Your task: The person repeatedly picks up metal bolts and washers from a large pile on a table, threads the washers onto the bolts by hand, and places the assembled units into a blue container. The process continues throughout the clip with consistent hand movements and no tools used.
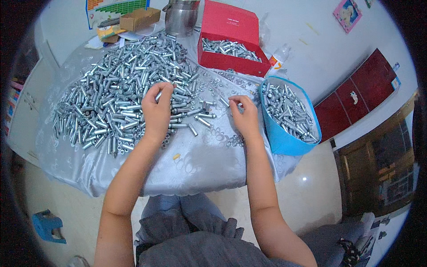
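A big heap of silvery expansion bolts (124,75) covers the left and middle of the table. My left hand (156,111) is over the heap's right part, thumb and forefinger pinched on something small that I cannot make out. To its right, my right hand (245,118) holds a single expansion bolt (223,100) at the fingertips, slanting up and left. Loose nuts (215,82) lie scattered beyond and between the hands. More nuts (235,141) form a small cluster beside my right wrist.
A blue fabric bin (289,144) full of bolts stands at the right. Behind are an open red box (233,64) with more bolts, a steel pot (181,18), a cardboard box (140,20) and a plastic bottle (280,55). A silvery cloth (200,164) covers the table.
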A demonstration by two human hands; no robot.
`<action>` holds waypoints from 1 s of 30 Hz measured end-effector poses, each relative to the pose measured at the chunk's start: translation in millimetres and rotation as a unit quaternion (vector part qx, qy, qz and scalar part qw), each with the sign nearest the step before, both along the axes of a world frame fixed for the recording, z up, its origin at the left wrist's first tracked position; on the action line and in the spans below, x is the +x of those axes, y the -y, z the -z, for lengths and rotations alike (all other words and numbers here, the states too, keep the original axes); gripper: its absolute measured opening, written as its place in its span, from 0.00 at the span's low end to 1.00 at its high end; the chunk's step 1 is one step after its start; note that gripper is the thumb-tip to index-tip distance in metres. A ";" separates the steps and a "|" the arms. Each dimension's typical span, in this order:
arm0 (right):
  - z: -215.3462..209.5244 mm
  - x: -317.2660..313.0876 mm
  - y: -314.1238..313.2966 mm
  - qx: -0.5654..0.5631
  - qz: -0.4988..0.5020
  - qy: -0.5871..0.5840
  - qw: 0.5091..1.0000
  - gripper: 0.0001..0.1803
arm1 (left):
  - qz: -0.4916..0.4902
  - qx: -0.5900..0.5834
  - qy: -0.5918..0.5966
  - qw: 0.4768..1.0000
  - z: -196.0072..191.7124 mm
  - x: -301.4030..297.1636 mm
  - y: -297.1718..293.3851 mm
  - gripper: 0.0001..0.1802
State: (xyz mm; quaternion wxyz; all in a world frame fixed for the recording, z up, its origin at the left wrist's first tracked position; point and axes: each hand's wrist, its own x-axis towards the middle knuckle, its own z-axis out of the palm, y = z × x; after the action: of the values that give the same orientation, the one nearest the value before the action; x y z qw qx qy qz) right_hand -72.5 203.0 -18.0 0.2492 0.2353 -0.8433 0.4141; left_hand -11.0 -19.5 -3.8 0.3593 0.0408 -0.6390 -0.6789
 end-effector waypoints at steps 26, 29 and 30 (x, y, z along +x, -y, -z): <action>28.5 -101.9 15.6 0.218 0.120 -0.021 0.968 0.07 | 0.088 -0.057 0.002 0.995 3.0 0.8 -46.9 0.06; 23.2 -105.9 16.9 0.314 0.133 -0.009 0.940 0.08 | 0.101 -0.045 0.007 0.994 5.7 0.4 -44.9 0.07; 20.4 -107.2 16.4 0.344 0.141 -0.008 0.928 0.08 | 0.098 -0.045 0.001 0.994 5.6 -0.5 -45.6 0.07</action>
State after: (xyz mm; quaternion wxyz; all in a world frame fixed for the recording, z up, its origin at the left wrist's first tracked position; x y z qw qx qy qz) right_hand -179.7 186.6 -38.4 0.2157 0.1889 -0.9563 0.0567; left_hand -11.5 26.1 -9.4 0.2917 -0.0374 -0.6700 -0.6816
